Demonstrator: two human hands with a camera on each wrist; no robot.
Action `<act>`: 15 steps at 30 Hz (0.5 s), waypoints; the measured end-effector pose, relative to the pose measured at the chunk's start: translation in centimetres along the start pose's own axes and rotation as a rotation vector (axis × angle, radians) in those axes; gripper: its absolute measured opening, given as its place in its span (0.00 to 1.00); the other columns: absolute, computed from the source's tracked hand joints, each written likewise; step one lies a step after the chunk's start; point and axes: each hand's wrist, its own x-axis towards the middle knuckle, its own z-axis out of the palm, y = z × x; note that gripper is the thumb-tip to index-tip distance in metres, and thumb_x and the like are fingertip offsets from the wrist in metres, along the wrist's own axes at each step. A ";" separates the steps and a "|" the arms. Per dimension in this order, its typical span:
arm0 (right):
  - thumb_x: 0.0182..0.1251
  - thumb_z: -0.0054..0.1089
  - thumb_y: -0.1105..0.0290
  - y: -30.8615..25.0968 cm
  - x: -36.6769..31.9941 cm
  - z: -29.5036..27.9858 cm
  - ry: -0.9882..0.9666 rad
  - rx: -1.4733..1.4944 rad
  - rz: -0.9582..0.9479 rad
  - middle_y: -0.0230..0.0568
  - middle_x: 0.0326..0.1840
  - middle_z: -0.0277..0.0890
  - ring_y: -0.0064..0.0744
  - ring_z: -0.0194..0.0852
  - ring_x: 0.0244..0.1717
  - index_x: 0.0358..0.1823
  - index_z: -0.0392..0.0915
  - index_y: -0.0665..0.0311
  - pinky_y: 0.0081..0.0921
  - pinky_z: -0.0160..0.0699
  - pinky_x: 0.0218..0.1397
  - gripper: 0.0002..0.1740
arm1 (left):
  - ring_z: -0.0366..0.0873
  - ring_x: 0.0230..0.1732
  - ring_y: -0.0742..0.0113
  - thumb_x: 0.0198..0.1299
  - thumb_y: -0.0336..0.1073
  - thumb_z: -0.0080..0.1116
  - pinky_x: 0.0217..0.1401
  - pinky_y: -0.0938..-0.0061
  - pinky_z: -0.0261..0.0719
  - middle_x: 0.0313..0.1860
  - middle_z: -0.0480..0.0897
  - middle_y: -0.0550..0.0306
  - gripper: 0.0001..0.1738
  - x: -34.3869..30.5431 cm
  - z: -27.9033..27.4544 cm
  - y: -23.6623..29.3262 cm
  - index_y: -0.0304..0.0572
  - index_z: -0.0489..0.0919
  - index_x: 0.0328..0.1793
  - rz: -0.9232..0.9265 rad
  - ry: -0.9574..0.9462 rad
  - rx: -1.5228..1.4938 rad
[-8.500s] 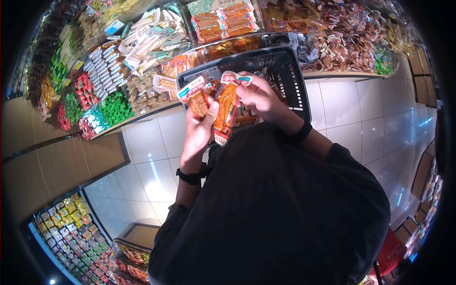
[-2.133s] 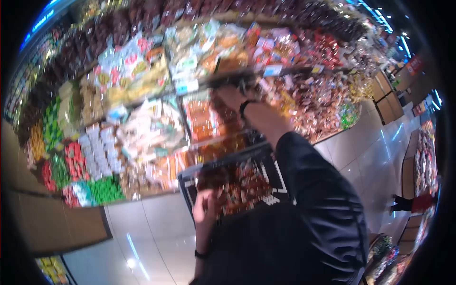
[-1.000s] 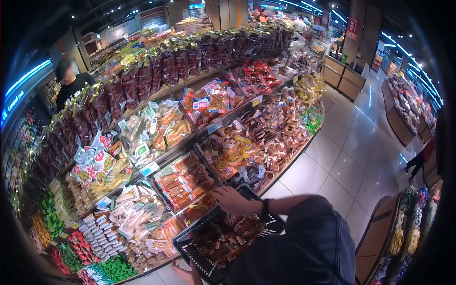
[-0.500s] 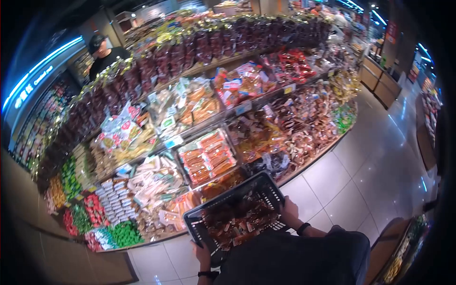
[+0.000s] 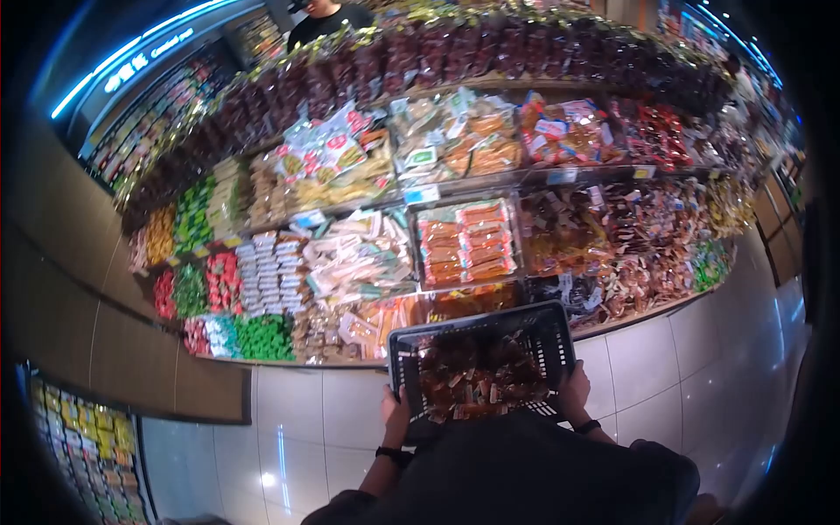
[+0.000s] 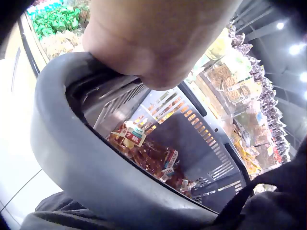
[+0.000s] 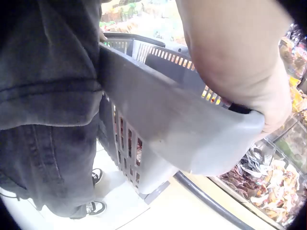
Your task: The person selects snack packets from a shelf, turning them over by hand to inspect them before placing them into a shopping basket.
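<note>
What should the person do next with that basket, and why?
Probably let go with the right hand and keep the left hand on the basket. Both hands grip its sides, so neither is free to pick anything up, and the orange packets lie right ahead, likely within reach.
</note>
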 end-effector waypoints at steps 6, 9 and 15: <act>0.75 0.52 0.61 1.6 0.6 1.6 0.066 -0.088 -0.012 0.60 0.38 0.80 0.66 0.79 0.40 0.52 0.66 0.65 0.58 0.74 0.41 0.15 | 0.79 0.51 0.26 0.71 0.50 0.53 0.54 0.45 0.76 0.46 0.82 0.24 0.29 0.8 0.6 -0.3 0.30 0.70 0.64 -0.060 -0.022 -0.042; 0.74 0.53 0.61 2.2 1.2 2.2 0.055 -0.066 -0.023 0.59 0.36 0.80 0.65 0.80 0.40 0.48 0.69 0.64 0.57 0.75 0.40 0.14 | 0.77 0.57 0.26 0.72 0.50 0.51 0.61 0.48 0.74 0.52 0.81 0.24 0.34 1.2 -0.5 0.5 0.26 0.68 0.71 -0.130 -0.155 -0.076; 0.74 0.54 0.61 0.4 0.6 1.0 0.070 -0.135 0.028 0.58 0.37 0.82 0.63 0.82 0.39 0.46 0.68 0.63 0.55 0.78 0.40 0.13 | 0.84 0.35 0.48 0.72 0.48 0.55 0.40 0.57 0.78 0.35 0.85 0.39 0.29 1.8 3.0 -4.0 0.23 0.72 0.63 0.133 0.189 0.077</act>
